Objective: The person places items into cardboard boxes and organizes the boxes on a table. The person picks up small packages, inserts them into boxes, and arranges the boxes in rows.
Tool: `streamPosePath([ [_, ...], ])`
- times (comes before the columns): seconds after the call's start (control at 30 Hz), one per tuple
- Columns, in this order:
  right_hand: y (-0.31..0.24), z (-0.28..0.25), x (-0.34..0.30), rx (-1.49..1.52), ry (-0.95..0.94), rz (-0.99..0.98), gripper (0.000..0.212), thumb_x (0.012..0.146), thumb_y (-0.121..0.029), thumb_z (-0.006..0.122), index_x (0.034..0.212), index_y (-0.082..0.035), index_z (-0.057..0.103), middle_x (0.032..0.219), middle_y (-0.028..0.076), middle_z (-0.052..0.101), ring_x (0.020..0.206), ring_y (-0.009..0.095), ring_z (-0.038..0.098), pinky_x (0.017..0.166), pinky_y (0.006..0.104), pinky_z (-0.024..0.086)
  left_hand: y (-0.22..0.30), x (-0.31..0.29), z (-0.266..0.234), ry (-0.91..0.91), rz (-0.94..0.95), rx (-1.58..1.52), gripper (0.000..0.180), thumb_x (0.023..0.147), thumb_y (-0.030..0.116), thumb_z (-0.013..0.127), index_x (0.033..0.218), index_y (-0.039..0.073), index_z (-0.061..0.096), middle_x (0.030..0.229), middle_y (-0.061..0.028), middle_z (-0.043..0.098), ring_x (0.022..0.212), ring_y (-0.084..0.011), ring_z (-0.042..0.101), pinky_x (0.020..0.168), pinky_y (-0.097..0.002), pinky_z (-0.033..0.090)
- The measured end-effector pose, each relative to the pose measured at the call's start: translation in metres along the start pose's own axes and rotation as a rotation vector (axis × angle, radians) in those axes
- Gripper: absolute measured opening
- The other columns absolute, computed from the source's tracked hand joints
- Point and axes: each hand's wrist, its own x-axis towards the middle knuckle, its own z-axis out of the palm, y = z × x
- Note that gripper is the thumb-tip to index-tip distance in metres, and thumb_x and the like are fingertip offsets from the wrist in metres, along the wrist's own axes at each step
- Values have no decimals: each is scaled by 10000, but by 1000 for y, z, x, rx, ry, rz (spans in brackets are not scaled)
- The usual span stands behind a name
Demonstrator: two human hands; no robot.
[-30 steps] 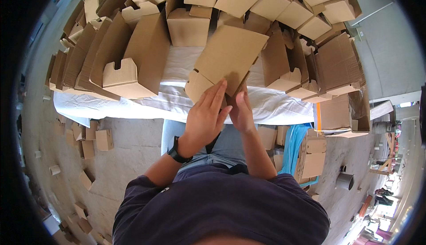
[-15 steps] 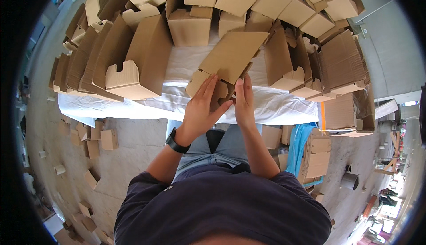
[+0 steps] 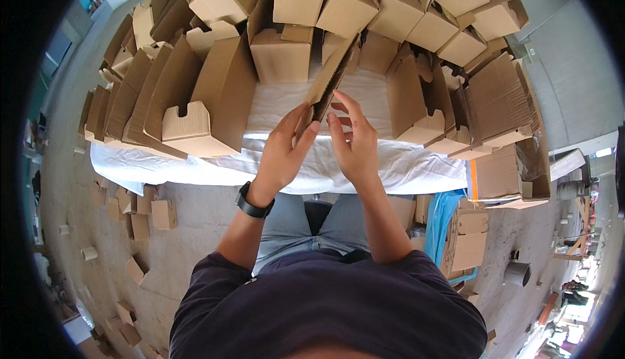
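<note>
A folded cardboard box (image 3: 323, 82) stands tilted on edge over the middle of the table, its narrow opening turned toward my right side. My left hand (image 3: 281, 151) grips its near lower end, fingers along the left face and thumb at the near edge. Just right of the cardboard is my right hand (image 3: 357, 141), fingers apart and slightly bent. The right index fingertip is close to the box's open edge; whether it touches cannot be made out. The cardboard's inside is mostly in shadow.
White cloth (image 3: 277, 164) covers the table. Upright open cartons line the left (image 3: 218, 92) and right (image 3: 413, 95), and several cartons are stacked along the back. Small boxes (image 3: 164, 214) lie on the floor at left; blue plastic (image 3: 443, 219) hangs by boxes at right.
The cardboard has turned from showing its broad flat face to standing nearly edge-on, its opening now visible. My right hand has come off its lower edge and spread its fingers.
</note>
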Motion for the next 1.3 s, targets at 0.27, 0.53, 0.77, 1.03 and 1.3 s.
streamPosePath([
  [0.27, 8, 5, 8, -230, 19, -107, 233, 931, -137, 572, 1141, -44, 530, 875, 159, 665, 788, 287, 688, 606, 354, 548, -3, -2, 7, -11, 84, 7, 496, 953, 235, 565, 1354, -37, 456, 1232, -225, 598, 1110, -333, 607, 936, -382, 473],
  [0.53, -19, -15, 18, -471, 0, -227, 269, 818, -88, 549, 1072, -2, 574, 831, 179, 655, 689, 375, 634, 608, 463, 503, 22, 2, 1, -29, 298, 49, 537, 930, 113, 531, 1430, 9, 363, 1460, -233, 371, 1339, -367, 395, 1058, -398, 377],
  [0.77, -20, -33, 18, -528, -253, -262, 128, 904, -134, 516, 972, -41, 572, 826, 148, 635, 753, 374, 626, 654, 476, 493, 12, 26, -17, -157, 715, 781, 580, 844, 0, 562, 1403, 77, 432, 1431, -62, 467, 1382, -297, 367, 1142, -471, 280],
  [1.03, -13, -70, 29, -664, -407, -589, 331, 746, 15, 637, 1062, -87, 637, 1315, 102, 515, 1197, 335, 523, 1000, 452, 419, 21, 44, -53, -231, 1033, 903, 203, 760, 101, 634, 961, 84, 626, 1122, -26, 606, 1316, -212, 459, 1149, -440, 327],
  [1.3, -15, -77, 52, -698, -574, -749, 389, 639, -236, 817, 969, -112, 653, 1195, 47, 624, 1239, 207, 519, 1100, 451, 341, 40, 56, -73, -437, 1103, 852, 222, 627, 141, 700, 794, 86, 565, 920, -38, 593, 1123, -209, 585, 1144, -439, 341],
])
